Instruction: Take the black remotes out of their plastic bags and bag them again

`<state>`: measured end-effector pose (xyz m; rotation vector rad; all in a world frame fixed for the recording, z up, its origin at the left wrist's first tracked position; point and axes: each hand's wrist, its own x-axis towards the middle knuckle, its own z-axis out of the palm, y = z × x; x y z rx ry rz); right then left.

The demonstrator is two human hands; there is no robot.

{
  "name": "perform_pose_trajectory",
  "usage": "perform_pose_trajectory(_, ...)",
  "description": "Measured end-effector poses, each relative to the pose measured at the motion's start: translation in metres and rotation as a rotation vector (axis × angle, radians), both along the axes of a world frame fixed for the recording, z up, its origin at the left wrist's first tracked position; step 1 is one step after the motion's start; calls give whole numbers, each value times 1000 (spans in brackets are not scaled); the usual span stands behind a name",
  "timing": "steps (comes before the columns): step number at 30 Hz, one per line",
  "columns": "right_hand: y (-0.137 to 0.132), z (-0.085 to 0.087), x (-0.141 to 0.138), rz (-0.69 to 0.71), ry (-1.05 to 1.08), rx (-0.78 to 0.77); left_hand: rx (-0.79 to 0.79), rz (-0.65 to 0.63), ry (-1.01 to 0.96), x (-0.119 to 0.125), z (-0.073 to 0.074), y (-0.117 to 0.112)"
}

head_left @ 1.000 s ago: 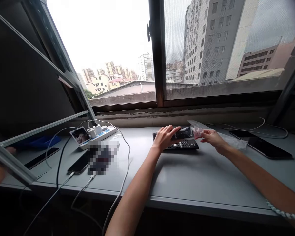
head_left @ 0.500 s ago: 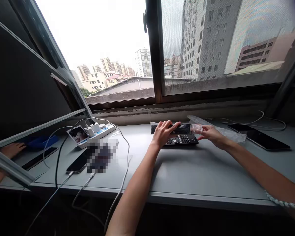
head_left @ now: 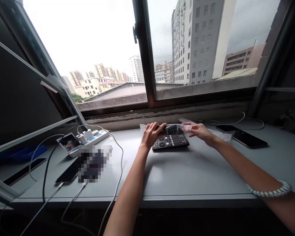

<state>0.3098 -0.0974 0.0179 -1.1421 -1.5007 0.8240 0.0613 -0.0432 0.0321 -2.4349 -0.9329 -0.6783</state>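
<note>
A black remote control in a clear plastic bag [head_left: 173, 129] is held level just above the desk. My left hand [head_left: 151, 133] is closed around its left part, fingers over the top edge. My right hand [head_left: 199, 131] pinches the crumpled plastic at the right end of the bag. Directly in front of it, a black remote control [head_left: 170, 142] with many round buttons lies on the desk, close under my left hand. Beyond my right hand, another piece of clear plastic [head_left: 220, 135] rests on the desk, partly hidden.
To the right lies a black tablet [head_left: 243, 136] near a white cable. On the left are a white power strip [head_left: 94, 141] with plugs, a photo card [head_left: 68, 143], a phone [head_left: 67, 172] and several cables. A metal frame [head_left: 51, 98] rises at the left; the window is behind the desk [head_left: 186, 177].
The view has shifted, so the desk things sit further left. My hands keep their hold on the bagged remote. Another person's hand at the far left is out of view now.
</note>
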Motion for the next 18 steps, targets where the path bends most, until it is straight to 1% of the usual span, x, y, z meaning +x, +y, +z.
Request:
perform_pose_trajectory(3,-1,3,4,-83,81,3,10,29,-70,-5,-2,4)
perform_pose_trajectory(6,2,2,8,-228,232,-3,-28,118,-175,-9,-6,8)
perform_pose_trajectory(8,5,-1,10,-304,355,-36,-58,174,-231,-10,-9,10)
perform_pose_trajectory(10,9,-3,10,-313,479,-82,-63,210,-273,-9,-11,11)
perform_pose_trajectory(13,13,-7,10,-229,605,-138,-46,246,-285,-6,-13,9)
perform_pose_trajectory(15,16,-10,10,-210,623,-151,-59,290,-262,-6,-14,9)
perform_pose_trajectory(18,20,-16,13,-291,571,-101,-108,398,-272,-8,-14,10)
